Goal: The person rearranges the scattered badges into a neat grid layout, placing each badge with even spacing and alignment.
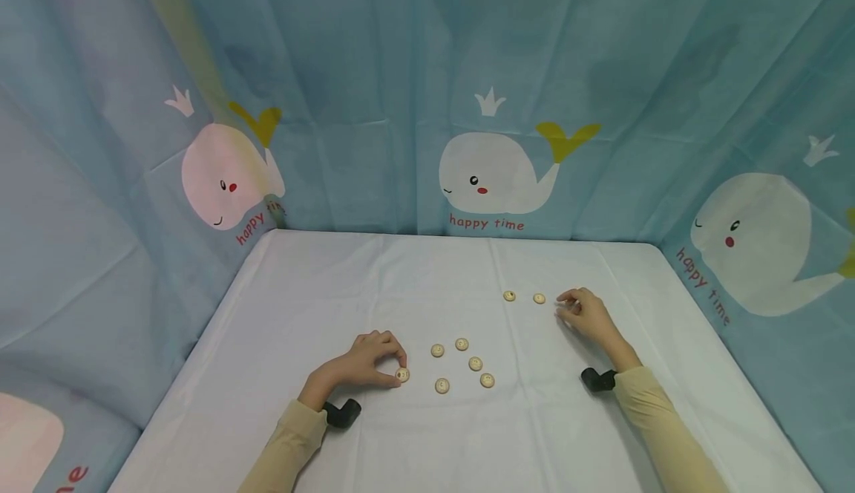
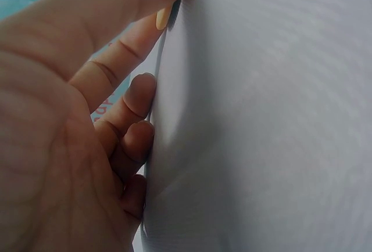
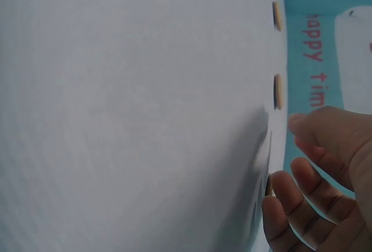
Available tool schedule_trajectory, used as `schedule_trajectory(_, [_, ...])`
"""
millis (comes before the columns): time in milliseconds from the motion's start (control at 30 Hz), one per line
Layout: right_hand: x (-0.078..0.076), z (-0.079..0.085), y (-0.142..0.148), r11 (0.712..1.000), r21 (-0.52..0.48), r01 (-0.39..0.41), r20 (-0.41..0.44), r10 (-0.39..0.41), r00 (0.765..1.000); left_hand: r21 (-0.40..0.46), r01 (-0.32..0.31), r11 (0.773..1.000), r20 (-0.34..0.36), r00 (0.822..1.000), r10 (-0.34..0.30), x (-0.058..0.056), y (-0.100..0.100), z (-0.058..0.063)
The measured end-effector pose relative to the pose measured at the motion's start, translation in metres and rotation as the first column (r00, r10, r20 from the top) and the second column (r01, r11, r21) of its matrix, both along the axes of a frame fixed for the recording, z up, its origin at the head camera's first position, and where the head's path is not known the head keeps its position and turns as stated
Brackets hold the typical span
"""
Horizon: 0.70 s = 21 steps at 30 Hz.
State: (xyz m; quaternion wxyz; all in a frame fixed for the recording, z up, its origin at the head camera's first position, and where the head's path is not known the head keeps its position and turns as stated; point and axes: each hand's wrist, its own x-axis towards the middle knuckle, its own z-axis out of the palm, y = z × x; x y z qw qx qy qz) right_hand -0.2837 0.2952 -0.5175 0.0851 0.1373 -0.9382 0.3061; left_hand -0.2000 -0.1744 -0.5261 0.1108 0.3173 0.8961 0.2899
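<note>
My left hand [image 1: 367, 359] is low over the cloth left of centre, pinching a round wooden button [image 1: 402, 375] between thumb and index finger. The left wrist view catches that button [image 2: 164, 18] edge-on by the fingertips, its other fingers curled near the cloth. Farther right, my right hand [image 1: 588, 316] hovers with loosely bent fingers and holds nothing. Two buttons lie just left of it, one nearer [image 1: 539, 298] and one farther [image 1: 509, 295]. Another button [image 3: 268, 185] shows in the right wrist view, mostly hidden behind the fingers.
Several more buttons [image 1: 475, 364] lie loosely grouped between the hands. A white cloth [image 1: 427, 441] covers the table. Blue curtains [image 1: 374, 92] printed with whales stand behind and along both sides. Each wrist wears a black device [image 1: 343, 413].
</note>
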Motion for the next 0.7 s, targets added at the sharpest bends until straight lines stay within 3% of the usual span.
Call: schedule_trajectory(700, [0.014, -0.007, -0.023, 0.995, -0.057, -0.079, -0.013, 0.078, 0.997, 0.004, -0.005, 1.0, -0.001, 1.0, 0.005, 0.0, 0.0, 0.0])
